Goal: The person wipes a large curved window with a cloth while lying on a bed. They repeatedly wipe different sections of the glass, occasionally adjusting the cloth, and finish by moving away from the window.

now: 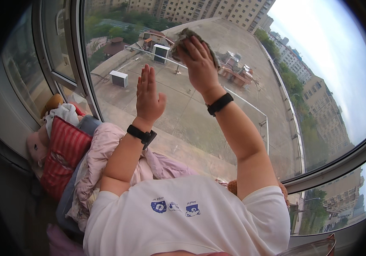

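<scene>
A crumpled grey-green cloth [186, 35] lies under my right hand [201, 68]. The fingers press over it, high up on the large window pane [187, 123]. Lower and to the left is my left hand [149, 97], its fingers stretched upward and its thumb apart. Nothing is in that hand. It is up at the pane, but whether the palm touches the glass cannot be told. Each wrist wears a black band.
Below my left arm lie pink bedding [102, 147], a red striped pillow [61, 155] and soft toys. Metal window frames stand to the left [80, 64] and lower right [341, 164]. Beyond the glass are a flat roof with outdoor units [119, 79] and tall buildings.
</scene>
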Available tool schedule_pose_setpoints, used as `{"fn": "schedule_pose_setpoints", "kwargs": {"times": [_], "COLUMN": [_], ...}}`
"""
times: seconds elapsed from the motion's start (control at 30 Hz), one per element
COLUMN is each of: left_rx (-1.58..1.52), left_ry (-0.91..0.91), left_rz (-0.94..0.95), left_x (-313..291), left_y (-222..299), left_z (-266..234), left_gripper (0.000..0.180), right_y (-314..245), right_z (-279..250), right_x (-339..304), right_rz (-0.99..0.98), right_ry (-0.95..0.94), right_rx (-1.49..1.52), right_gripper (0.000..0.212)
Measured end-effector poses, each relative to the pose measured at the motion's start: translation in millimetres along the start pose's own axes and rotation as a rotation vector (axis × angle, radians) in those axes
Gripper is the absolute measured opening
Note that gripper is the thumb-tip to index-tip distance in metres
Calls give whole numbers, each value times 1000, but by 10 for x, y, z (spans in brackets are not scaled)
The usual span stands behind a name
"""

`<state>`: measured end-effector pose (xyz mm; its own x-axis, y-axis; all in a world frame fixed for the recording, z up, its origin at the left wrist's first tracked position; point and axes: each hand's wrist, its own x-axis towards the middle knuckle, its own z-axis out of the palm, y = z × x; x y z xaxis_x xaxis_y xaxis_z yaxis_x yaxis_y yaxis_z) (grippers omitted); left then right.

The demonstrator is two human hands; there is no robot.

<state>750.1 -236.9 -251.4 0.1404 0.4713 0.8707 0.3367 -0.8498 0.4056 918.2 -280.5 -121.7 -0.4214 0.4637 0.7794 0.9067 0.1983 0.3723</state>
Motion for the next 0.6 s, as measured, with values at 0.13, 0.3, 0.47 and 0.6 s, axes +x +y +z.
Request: {"fn": "schedule_pose_setpoints", "kwargs": {"times": [0.13,0.3,0.47,0.6], "left_rx": [-20,1,8,14], "left_ry": [6,26,4,35], "left_rz": [9,15,-55,-41], "left_x": [-144,-275,-248,-180], "left_y": [-48,-182,-230,-253], "left_z": [-15,-151,-226,-295], "left_gripper": [81,84,87,87], "right_y": [-642,-479,150,349], "right_z": [574,667,5,-230], "right_x": [-1034,-698,1096,1421], "right_rz": [-192,-340,-297,-187], "right_ry": [-570,-520,88,236], "right_rx": [131,13,-247,-211], "right_gripper": [36,35,27,23]}}
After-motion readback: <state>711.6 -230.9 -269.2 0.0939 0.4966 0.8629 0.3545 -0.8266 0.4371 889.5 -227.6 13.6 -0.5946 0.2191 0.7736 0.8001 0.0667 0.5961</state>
